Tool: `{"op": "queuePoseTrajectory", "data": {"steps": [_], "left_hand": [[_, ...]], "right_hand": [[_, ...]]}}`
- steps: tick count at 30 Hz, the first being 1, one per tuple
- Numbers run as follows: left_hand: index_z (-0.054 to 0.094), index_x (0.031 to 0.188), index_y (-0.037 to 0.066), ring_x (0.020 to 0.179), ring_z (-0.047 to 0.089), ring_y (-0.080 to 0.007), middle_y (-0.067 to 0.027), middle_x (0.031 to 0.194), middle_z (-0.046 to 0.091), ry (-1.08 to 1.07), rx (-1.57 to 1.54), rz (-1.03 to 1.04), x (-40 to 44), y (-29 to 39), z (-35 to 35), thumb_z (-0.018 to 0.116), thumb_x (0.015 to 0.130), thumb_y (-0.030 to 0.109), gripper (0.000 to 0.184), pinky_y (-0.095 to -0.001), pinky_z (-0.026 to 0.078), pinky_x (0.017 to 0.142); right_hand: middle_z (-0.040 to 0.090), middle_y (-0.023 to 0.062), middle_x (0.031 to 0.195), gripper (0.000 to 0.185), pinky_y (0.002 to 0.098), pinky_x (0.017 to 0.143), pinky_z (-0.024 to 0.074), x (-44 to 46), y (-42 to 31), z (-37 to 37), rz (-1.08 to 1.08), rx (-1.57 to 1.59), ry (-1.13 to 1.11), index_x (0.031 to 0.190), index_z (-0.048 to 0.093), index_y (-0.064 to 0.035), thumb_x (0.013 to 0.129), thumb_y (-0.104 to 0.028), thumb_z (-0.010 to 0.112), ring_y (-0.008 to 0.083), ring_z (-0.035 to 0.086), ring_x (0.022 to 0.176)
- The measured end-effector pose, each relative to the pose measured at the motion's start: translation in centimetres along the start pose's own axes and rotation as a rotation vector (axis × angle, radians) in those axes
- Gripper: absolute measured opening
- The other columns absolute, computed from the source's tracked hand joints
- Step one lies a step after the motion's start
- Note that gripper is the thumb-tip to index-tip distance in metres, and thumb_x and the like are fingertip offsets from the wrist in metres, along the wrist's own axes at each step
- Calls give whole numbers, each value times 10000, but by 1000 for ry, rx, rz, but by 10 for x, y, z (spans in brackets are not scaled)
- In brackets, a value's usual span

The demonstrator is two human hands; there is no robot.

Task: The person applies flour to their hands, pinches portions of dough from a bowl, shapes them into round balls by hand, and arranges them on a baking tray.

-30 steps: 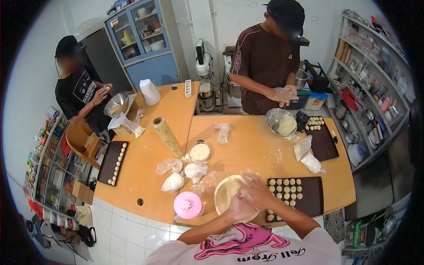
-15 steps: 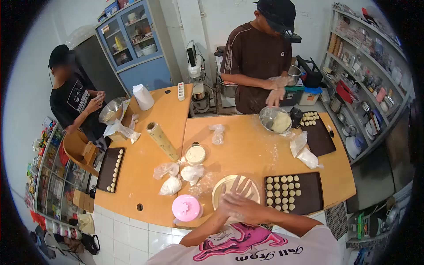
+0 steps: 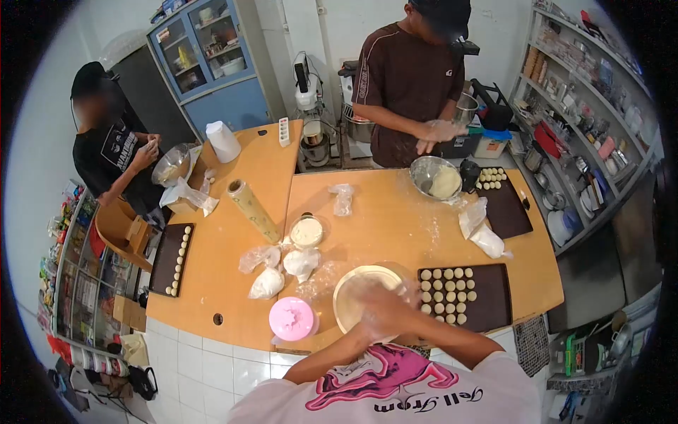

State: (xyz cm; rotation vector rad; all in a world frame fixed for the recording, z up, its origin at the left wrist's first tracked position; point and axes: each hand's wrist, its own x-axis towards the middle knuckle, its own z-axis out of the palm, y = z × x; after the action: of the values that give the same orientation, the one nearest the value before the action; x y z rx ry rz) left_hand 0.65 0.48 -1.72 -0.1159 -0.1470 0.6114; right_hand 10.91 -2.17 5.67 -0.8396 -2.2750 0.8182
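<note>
My right hand (image 3: 390,309) lies over my left hand (image 3: 370,329), palms close together, above a round, pale gold-rimmed bowl (image 3: 340,291). Both are smeared by motion, so their fingers and anything between the palms cannot be made out. The bowl's contents are mostly covered by the hands. Just right of it, a dark baking tray (image 3: 489,300) carries rows of small pale dough balls (image 3: 449,285) on its left part. A pink-lidded container (image 3: 292,318) stands to the left of the bowl.
Plastic bags of white powder (image 3: 267,283), a small bowl of white contents (image 3: 307,231) and an upright film roll (image 3: 253,210) stand left. Across the table, a co-worker (image 3: 413,92) works by a metal bowl of dough (image 3: 444,182). Another person (image 3: 113,148) stands far left.
My hands have shifted against each other over the bowl; spread fingers showed before, now they are blurred. The view has tilted slightly. The co-worker across has brought both hands together.
</note>
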Motion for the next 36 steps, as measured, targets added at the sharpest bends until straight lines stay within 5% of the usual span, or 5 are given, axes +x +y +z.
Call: {"op": "queuePoseTrajectory", "data": {"steps": [16, 22, 26, 33, 36], "left_hand": [[134, 1520, 215, 1440, 145, -316, -81, 1578, 128, 158, 91, -36, 11, -13, 25, 259, 889, 716, 815, -493, 171, 1158], [152, 1516, 244, 1433, 164, -321, -76, 1572, 156, -28, 247, 91, 4, 9, 37, 297, 909, 675, 758, -487, 178, 1159], [162, 1514, 223, 1426, 176, -338, -88, 1569, 160, 66, 223, -106, 14, -15, 3, 254, 911, 680, 762, -492, 159, 1165], [155, 1515, 227, 1444, 143, -304, -99, 1559, 178, 205, 419, 34, 4, -15, 54, 272, 880, 705, 803, -597, 152, 1131], [148, 1516, 237, 1432, 174, -321, -102, 1556, 191, 77, 377, 100, 12, -8, 44, 283, 888, 687, 784, -551, 164, 1141]], "right_hand": [[210, 127, 1551, 578, 510, 1149, 156, 2, 24, -30, 144, -414, -105, 1478, 291, -162, 952, -338, 451, 331, 260, 1394], [277, 129, 1519, 582, 499, 1136, 192, 33, 3, -2, 269, -1258, -889, 1473, 294, -136, 933, -288, 446, 310, 256, 1402], [274, 134, 1522, 596, 488, 1137, 196, 20, 6, -25, 155, -575, -152, 1474, 284, -127, 935, -322, 444, 318, 252, 1402], [268, 142, 1528, 627, 468, 1139, 202, 40, 4, 27, 329, -1381, -1020, 1476, 268, -112, 938, -382, 441, 333, 246, 1402], [288, 128, 1522, 576, 464, 1130, 213, 19, -20, -4, 57, -830, -495, 1445, 334, -109, 933, -341, 458, 329, 291, 1374]]}}
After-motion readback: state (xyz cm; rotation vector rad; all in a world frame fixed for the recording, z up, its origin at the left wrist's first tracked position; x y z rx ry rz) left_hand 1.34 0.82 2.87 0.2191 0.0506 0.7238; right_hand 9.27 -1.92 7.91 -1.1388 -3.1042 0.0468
